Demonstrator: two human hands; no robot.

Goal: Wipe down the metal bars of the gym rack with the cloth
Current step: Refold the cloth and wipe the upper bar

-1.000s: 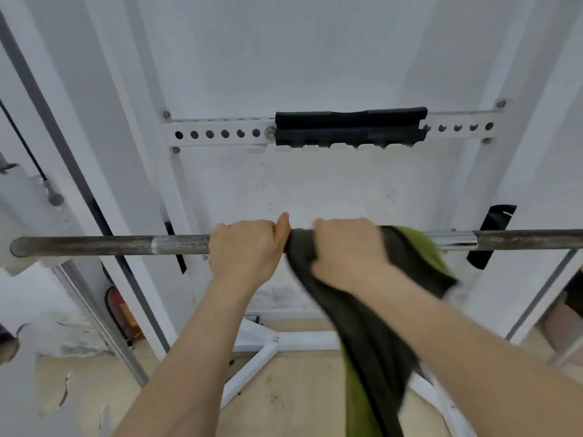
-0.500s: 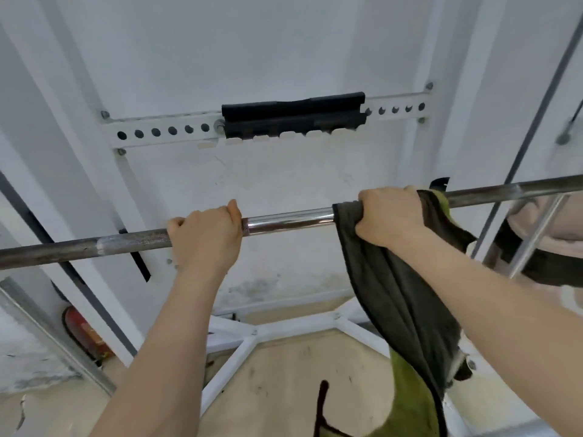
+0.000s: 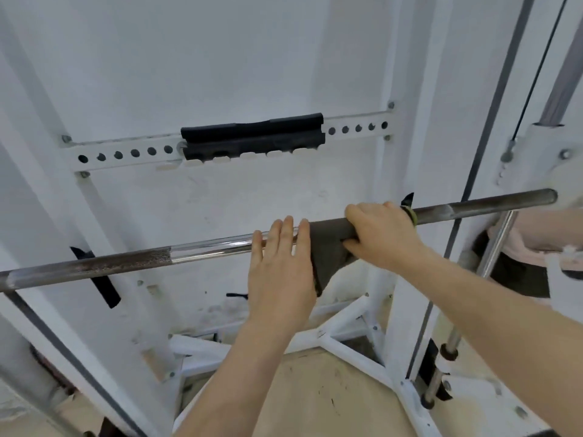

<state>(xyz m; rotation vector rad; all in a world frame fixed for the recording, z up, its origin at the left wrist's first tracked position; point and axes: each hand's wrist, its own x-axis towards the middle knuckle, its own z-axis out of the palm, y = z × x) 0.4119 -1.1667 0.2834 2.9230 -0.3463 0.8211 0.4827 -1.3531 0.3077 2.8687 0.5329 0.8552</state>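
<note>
A long metal bar (image 3: 202, 252) crosses the view, rising from lower left to upper right, dull at its ends and shiny in the middle. A dark grey cloth (image 3: 328, 244) with a green edge is draped over the bar right of centre. My right hand (image 3: 381, 234) is clamped over the cloth and the bar. My left hand (image 3: 280, 272) is just left of the cloth, fingers straight and apart, lying flat against the bar and holding nothing. The cloth's lower part hangs behind my left hand.
The white rack frame (image 3: 407, 152) stands behind the bar, with a perforated crossbar (image 3: 126, 154) carrying a black pad (image 3: 252, 137). White floor braces (image 3: 340, 339) spread below. A guide rod and cable (image 3: 492, 127) run at the right, beside a chrome rod (image 3: 495, 247).
My right hand has slid the cloth further right along the bar. My left hand has let go of the bar and opened, moving right beside the cloth. The view shifted right.
</note>
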